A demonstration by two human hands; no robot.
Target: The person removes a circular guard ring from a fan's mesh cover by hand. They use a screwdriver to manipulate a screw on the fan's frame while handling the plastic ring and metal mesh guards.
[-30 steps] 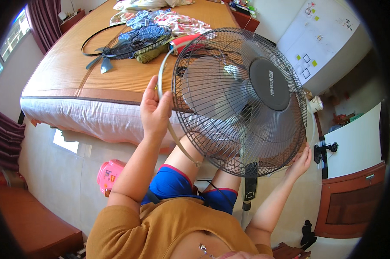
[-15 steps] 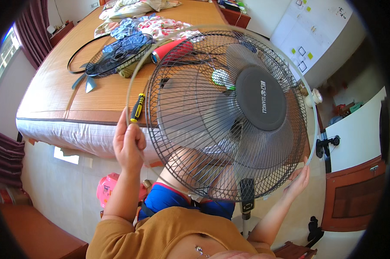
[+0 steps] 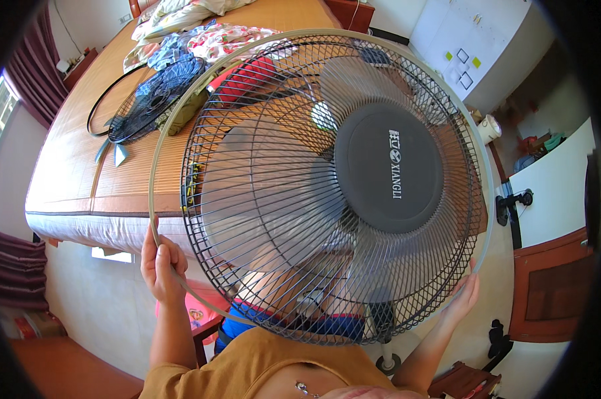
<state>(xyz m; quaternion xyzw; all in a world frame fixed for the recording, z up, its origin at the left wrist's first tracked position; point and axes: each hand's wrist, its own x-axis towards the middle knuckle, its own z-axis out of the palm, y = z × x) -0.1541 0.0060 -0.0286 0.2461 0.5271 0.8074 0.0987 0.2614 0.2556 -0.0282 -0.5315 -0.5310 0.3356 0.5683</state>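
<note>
In front of me stands a fan with a black wire grille (image 3: 260, 219), pale translucent blades and a dark round centre cap (image 3: 388, 166). A thin translucent ring (image 3: 155, 156) encircles the grille. On the left it stands off from the wire edge; along the top and right it runs close to it. My left hand (image 3: 162, 263) pinches the ring at its lower left. At the lower right, my right hand (image 3: 461, 296) has its fingers closed on the ring, partly hidden behind the rim. A yellow-and-black screwdriver (image 3: 192, 187) lies on the bed, seen through the wires.
On the matted bed (image 3: 68, 183) lie another wire grille (image 3: 147, 106), a black hoop (image 3: 94, 106), a red cylindrical thing (image 3: 244, 80) and rumpled clothes (image 3: 227, 41). A pink stool-like thing (image 3: 201, 309) is low left. A white cabinet (image 3: 477, 46) stands far right.
The view has shifted and the fan looks larger. My left hand has moved left and down with the ring. The ring now sits nearer the grille's top, while both hands keep hold.
</note>
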